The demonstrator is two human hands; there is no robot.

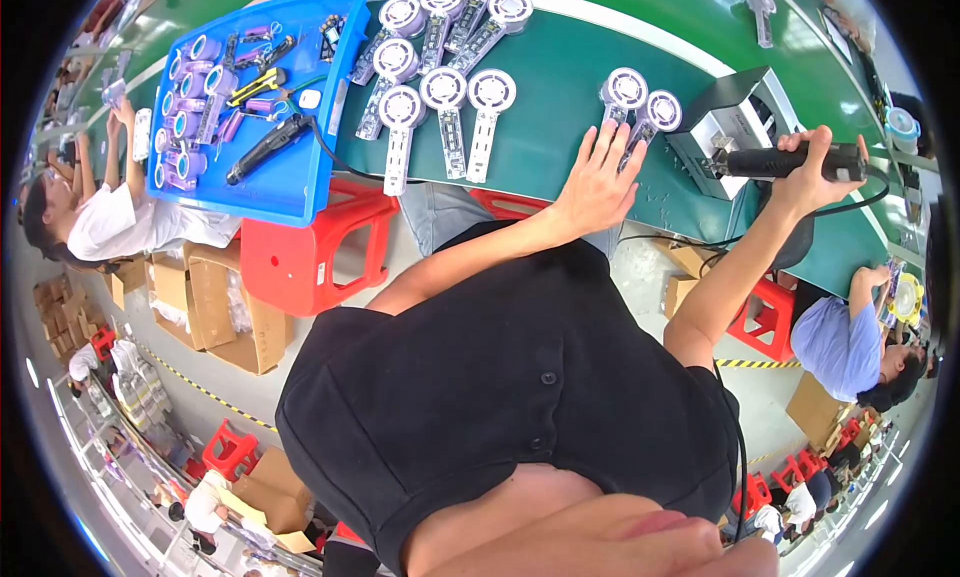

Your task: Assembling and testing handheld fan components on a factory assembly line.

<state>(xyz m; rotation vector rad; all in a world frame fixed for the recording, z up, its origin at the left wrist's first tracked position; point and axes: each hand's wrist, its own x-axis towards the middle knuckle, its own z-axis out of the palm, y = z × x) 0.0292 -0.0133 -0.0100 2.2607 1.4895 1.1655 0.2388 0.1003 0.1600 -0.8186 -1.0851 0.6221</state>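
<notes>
My right hand (806, 182) grips a black corded electric screwdriver (775, 163). Its tip points left, at the front of a grey box-shaped screw feeder (712, 142). My left hand (598, 185) lies with its fingers stretched out at a small handheld fan body (662, 112), partly covering its handle. Just left of that stands another fan body (626, 89), close to my fingertips. Both have round white heads; the covered handle shows a circuit board. Farther left lie several similar fan bodies (443, 89), some with bare circuit boards in their handles.
At the left, a blue tray (268, 209) holds purple fan parts (190, 117), a yellow cutter (257, 87) and a second black screwdriver (268, 149). Tiny screws lie on the green table (560, 87) near my left hand. Red stools (300, 262) stand below; other people sit on both sides.
</notes>
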